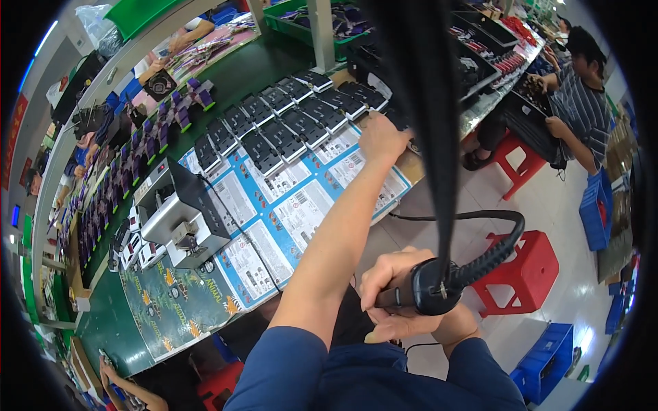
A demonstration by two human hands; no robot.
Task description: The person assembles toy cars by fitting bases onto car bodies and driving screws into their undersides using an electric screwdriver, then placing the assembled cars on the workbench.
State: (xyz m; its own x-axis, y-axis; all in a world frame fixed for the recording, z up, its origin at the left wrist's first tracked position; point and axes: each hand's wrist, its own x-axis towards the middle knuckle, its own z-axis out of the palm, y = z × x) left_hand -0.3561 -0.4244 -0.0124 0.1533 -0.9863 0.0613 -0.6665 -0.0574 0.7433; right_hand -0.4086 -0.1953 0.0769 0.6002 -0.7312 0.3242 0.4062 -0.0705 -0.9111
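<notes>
Far left: silver benchtop machine (179, 220) on the green bench (110, 322), small white parts beside it. Blue-and-white printed sheets (288, 205) run along the near bench edge.

Centre: rows of flat black modules (288, 120) just beyond the sheets. Left hand (381, 139) reaches out to the right end of the rows, at the bench edge. It's seen from the back with its fingers hidden, so I can't tell whether they're apart or closed on anything. Modules look rigid, light and hard-shelled; probably best pinched by the long edges, clear of the face.

Right, near the body: right hand (392, 291) has its fingers wrapped tight round a black handheld tool (428, 288), thumb underneath. Its ribbed cable (504, 236) loops up and back left. The body looks stiff and moderately heavy, and the cable will drag, so grip mid-barrel. Red stools (528, 270) are on the floor; another person (579, 89) sits far right.
</notes>
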